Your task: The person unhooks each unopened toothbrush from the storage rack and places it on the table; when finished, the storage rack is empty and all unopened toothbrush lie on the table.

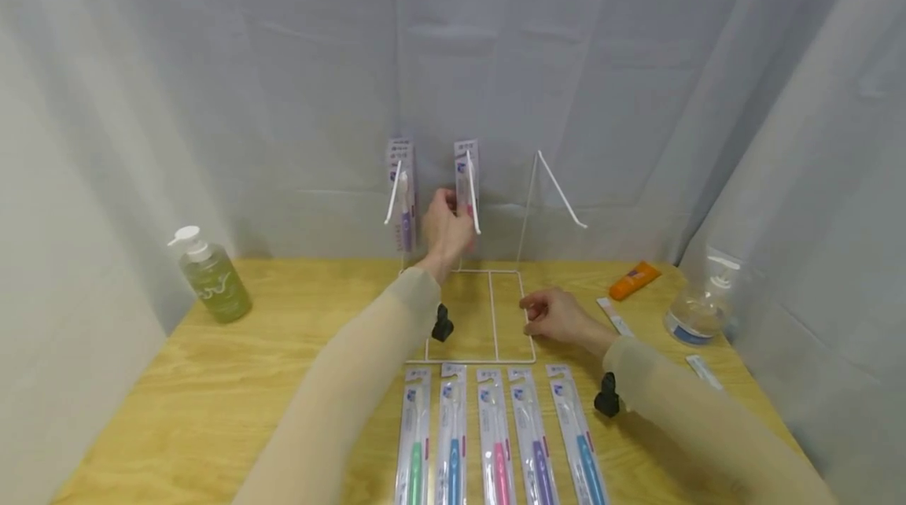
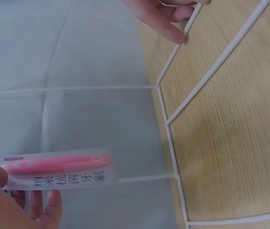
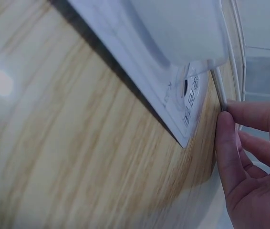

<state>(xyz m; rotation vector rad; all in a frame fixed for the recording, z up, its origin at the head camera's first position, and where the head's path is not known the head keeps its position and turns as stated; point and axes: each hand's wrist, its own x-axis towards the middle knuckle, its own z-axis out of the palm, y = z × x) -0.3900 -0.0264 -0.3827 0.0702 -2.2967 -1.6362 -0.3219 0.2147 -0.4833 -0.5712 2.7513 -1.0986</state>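
Note:
A white wire rack (image 1: 493, 316) stands on the wooden table with three hooks at its back. My left hand (image 1: 447, 230) grips a packaged pink toothbrush (image 2: 58, 167) between thumb and fingers; the pack's top overlaps the middle hook (image 1: 473, 198). Packaged toothbrushes with a purple one in front (image 1: 406, 226) hang at the left hook, while the right hook (image 1: 561, 189) is bare. With thumb and fingertips, my right hand (image 1: 559, 318) pinches the right side wire of the rack's base (image 3: 219, 88). Several packaged toothbrushes (image 1: 502, 442) lie in a row in front of the rack.
On the left stands a green pump bottle (image 1: 221, 285). An orange tube (image 1: 633, 281), a clear pump bottle (image 1: 697, 312) and two slim white packets (image 1: 614, 316) are at the right, near my right forearm. Grey curtain (image 1: 318, 96) hangs behind the table.

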